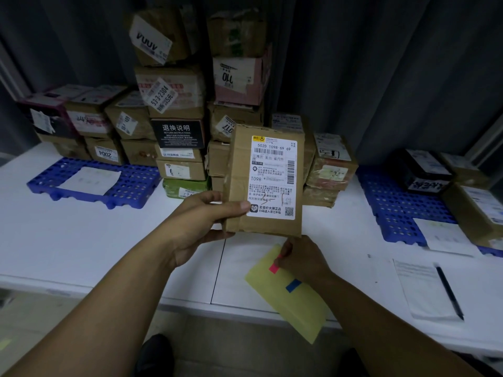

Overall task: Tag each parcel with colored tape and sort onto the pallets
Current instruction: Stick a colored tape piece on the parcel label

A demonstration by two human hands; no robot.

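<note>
Left hand (201,219) grips the cardboard parcel (265,180) upright above the middle of the tabletop (81,240), thumb on its front by the label's lower corner and fingers behind. Just beneath it, the right hand (302,258) pinches the upper end of a pink tape strip (274,268) stuck on a yellow sheet (296,308) that overhangs the front edge, with a blue tape strip (293,285) lower on that sheet. Blue pallets sit towards the back left (130,183) and along the right edge (392,208), with stacked parcels (177,104) at the back edge between them.
</note>
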